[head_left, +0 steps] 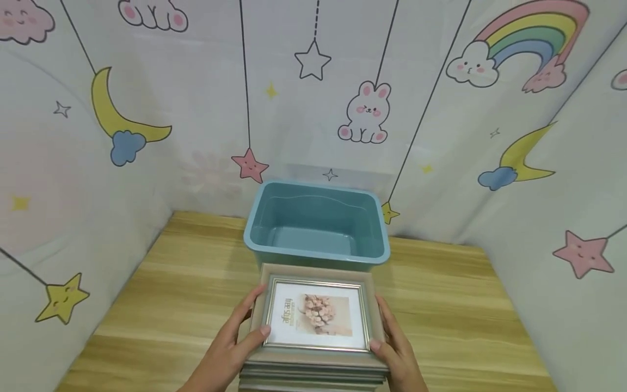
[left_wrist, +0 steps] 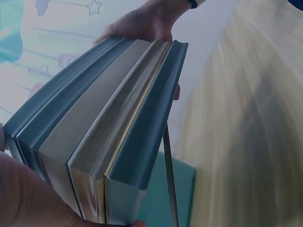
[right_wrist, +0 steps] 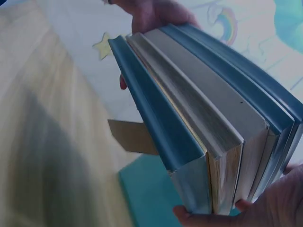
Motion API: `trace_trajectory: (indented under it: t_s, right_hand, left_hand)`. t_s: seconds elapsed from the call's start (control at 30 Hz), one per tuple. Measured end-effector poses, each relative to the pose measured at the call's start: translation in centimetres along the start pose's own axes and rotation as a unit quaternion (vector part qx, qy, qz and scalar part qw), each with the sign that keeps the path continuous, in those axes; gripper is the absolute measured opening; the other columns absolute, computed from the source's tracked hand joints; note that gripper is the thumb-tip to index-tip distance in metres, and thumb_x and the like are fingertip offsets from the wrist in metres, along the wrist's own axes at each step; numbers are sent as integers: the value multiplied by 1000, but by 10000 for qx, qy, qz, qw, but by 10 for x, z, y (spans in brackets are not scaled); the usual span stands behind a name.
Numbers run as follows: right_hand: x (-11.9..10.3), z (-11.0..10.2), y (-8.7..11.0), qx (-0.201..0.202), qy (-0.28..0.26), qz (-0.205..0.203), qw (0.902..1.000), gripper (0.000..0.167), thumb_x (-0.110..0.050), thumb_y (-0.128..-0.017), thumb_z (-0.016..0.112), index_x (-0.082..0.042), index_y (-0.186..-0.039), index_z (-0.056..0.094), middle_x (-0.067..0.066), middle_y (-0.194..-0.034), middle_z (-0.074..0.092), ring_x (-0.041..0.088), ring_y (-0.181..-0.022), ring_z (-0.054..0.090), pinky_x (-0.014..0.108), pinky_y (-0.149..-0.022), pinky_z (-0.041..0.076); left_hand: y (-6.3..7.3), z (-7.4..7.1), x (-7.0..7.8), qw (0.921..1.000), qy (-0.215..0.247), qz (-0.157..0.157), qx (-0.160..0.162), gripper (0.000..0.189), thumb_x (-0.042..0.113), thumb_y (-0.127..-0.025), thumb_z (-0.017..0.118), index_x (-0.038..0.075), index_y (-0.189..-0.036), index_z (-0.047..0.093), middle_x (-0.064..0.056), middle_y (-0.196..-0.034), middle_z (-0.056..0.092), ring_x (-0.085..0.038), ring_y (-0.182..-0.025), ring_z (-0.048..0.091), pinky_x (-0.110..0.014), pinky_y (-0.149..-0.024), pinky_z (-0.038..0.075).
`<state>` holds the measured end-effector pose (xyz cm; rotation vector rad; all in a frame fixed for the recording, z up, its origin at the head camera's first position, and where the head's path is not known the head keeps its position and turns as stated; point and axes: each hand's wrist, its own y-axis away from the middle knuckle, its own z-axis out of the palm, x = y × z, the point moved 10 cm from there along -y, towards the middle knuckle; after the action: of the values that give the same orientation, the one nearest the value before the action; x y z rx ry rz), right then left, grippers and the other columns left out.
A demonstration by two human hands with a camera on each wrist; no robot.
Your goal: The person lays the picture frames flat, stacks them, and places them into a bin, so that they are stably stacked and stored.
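Between my two hands is a stack of several picture frames, held level in front of me. The top frame shows a flower print behind a thin gold inner border. My left hand grips the stack's left side, thumb on the top frame's border. On the opposite side my right hand holds it the same way. Seen from the wrists, the frame edges are blue-grey, beige and wood-toned, and fingertips curl under the bottom frame. A brown stand flap hangs out from underneath.
A blue plastic tub stands just beyond the stack, against the back curtain printed with stars, moons and rabbits. The wood-grain table extends to both sides, with curtain walls left and right.
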<state>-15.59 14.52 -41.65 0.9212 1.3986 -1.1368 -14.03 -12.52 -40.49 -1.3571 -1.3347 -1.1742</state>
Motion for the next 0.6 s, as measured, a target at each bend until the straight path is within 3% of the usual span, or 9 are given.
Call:
trace_trajectory:
  t_s: [0.07,0.2,0.37,0.47,0.6]
  right_hand:
    - [-13,0,0,-44,20,-158,9999,74,4,-95,42,-29,-159,26,-21,-138,51,9,-111,61,29,-84,57]
    - [-36,-4,-2,131,231,64,9996,73,-1,-96,43,-32,-159,25,-8,-143,48,14,-109,62,32,-82,57]
    - [-70,-2,-13,-84,345,210,9991,71,-7,-100,41,-33,-161,15,17,-157,26,21,-116,57,36,-85,56]
    - [-90,0,-23,-273,342,98,9990,71,-8,-102,39,-35,-161,12,15,-161,16,24,-124,48,36,-88,54]
    - [-113,-1,-41,-366,307,-233,9986,70,-8,-102,38,-35,-161,13,11,-163,13,22,-127,43,33,-90,52]
  left_hand:
    - [1,-3,12,9999,0,113,-14,64,19,-96,63,28,-154,38,-11,-161,33,-38,-135,38,-63,-103,36]
    - [1,-4,34,9991,327,112,-227,65,18,-97,61,31,-155,34,-9,-163,26,-37,-139,30,-61,-104,35]
    - [-5,-7,62,9970,506,-74,-576,67,25,-100,57,40,-156,25,-6,-167,11,-39,-148,14,-68,-107,31]
    - [-11,-9,81,9963,516,44,-692,66,27,-101,54,43,-156,21,-6,-167,6,-40,-149,10,-68,-107,34]
    - [-22,-13,105,9941,672,368,-762,65,23,-101,52,41,-156,22,-9,-164,11,-40,-143,21,-50,-100,47]
